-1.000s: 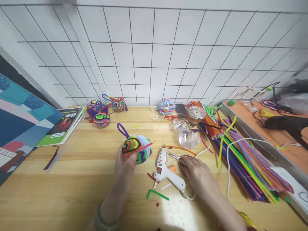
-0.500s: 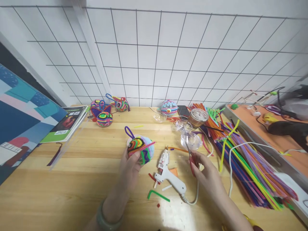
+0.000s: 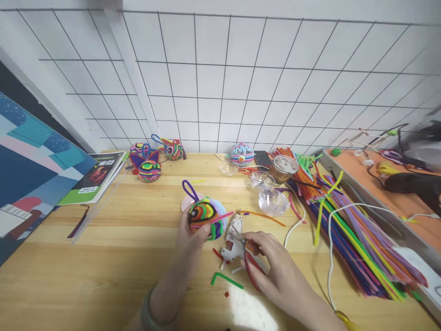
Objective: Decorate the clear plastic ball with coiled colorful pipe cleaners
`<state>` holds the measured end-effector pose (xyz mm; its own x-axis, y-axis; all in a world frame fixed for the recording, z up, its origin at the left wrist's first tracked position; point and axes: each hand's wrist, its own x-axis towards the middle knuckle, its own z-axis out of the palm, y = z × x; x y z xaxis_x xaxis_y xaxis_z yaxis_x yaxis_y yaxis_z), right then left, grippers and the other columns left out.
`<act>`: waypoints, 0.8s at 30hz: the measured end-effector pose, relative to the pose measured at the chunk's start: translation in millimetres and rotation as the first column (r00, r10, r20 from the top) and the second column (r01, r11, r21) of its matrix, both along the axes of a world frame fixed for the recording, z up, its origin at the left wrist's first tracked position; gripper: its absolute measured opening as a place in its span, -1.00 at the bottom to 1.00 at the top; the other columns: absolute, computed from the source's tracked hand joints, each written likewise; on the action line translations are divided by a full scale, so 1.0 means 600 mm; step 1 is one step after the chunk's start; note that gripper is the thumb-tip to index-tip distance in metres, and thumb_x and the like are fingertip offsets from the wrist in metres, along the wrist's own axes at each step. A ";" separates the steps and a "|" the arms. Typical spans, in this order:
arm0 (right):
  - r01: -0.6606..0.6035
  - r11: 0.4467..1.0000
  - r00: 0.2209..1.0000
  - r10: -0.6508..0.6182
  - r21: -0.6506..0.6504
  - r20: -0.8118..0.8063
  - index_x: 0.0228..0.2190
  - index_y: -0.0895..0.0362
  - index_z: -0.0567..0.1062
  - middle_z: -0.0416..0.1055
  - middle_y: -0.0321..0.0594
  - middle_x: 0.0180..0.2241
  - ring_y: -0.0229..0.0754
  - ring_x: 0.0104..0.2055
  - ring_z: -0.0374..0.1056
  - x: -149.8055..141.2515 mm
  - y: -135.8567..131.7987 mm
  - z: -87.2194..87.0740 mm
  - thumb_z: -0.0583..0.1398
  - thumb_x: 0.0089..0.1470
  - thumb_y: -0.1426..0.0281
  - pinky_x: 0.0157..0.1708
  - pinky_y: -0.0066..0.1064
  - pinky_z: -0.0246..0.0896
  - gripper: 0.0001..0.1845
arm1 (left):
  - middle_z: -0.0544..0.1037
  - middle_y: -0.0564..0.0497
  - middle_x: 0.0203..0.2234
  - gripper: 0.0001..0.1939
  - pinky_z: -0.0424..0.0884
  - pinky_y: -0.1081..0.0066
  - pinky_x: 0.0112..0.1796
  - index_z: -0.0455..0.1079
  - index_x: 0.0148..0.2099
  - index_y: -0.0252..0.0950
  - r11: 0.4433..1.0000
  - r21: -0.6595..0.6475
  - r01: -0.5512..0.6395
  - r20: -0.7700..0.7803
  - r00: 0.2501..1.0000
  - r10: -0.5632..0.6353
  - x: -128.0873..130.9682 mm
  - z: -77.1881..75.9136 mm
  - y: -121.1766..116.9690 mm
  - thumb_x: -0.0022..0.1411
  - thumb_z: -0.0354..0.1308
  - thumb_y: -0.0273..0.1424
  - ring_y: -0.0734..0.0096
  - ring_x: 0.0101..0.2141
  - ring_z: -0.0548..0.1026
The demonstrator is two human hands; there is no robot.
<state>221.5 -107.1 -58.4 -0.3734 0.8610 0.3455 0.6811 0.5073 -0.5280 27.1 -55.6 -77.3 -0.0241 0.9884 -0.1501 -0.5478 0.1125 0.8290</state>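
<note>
My left hand [image 3: 191, 243] is closed around a ball ornament [image 3: 208, 214] covered in coloured pipe cleaners, with a purple loop on top. A pink pipe cleaner [image 3: 223, 217] sticks out from its right side. In my right hand [image 3: 272, 264] are red-handled scissors [image 3: 251, 257], their blades parted and pointing up-left toward the ball, apart from it. Beneath the scissors lies a white glue gun [image 3: 231, 248], partly covered by them and my right hand. A bent green pipe cleaner [image 3: 227, 279] and a small red scrap [image 3: 226, 294] lie on the table nearer to me.
Clear plastic half-balls [image 3: 274, 202] and a spool [image 3: 284, 166] stand behind my right hand. A bundle of pipe cleaners [image 3: 347, 230] and a white cord [image 3: 330, 248] lie at right. Finished ornaments [image 3: 149, 170] and a magazine [image 3: 98, 179] are at back left.
My right hand has brought the scissors left from beside the clear half-balls to over the glue gun, and their blades have opened. The ball in my left hand has shifted slightly right.
</note>
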 end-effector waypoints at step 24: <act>0.012 0.989 1.000 -0.016 0.146 0.026 -0.01 0.13 0.22 0.38 -0.10 -0.24 -0.11 -0.25 0.30 0.012 -0.012 -0.018 0.06 0.20 0.48 -0.27 -0.29 0.28 -0.69 | 0.48 -0.02 -0.12 -0.31 0.46 0.37 -0.16 0.20 0.08 -0.14 0.977 0.174 -0.127 -0.197 0.967 0.161 0.025 0.022 -0.036 -0.12 0.35 -0.47 0.28 -0.17 0.51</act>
